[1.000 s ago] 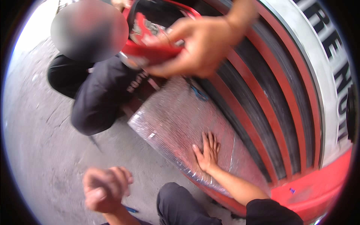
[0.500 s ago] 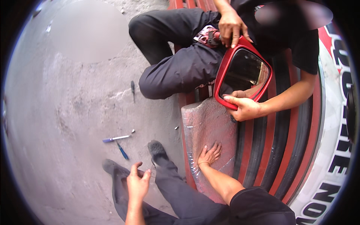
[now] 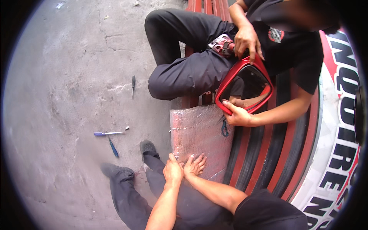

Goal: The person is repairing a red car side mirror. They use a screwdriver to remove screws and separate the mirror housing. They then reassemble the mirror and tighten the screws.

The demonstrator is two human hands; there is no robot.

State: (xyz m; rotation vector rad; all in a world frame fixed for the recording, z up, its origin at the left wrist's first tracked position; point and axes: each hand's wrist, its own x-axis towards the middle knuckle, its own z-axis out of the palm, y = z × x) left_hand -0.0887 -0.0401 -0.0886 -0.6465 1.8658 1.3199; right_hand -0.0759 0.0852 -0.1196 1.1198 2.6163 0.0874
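A sheet of clear bubble wrap (image 3: 199,128) lies over the slatted bench beside my legs. My right hand (image 3: 195,165) rests flat on it with the fingers spread. Close beside it, my left hand (image 3: 173,171) is curled over the wrap's left edge, its fingers partly hidden. Across from me, a seated co-worker holds a red side mirror (image 3: 251,82) above the bench. The co-worker's one hand (image 3: 247,41) grips its upper end near the mounting bracket (image 3: 221,44), and the other hand (image 3: 239,115) supports the lower corner.
On the concrete floor (image 3: 76,88) to the left lie a dark screwdriver (image 3: 133,85), a purple-handled screwdriver (image 3: 108,133) and a blue-handled tool (image 3: 113,148). A blue loop (image 3: 224,128) sits by the wrap's far edge. The bench (image 3: 264,147) has red and black slats; a lettered banner (image 3: 337,145) stands behind it.
My left hand has moved right, from above my legs to the wrap's edge beside my right hand. The mirror has tilted a little in the co-worker's hands. My view has shifted slightly.
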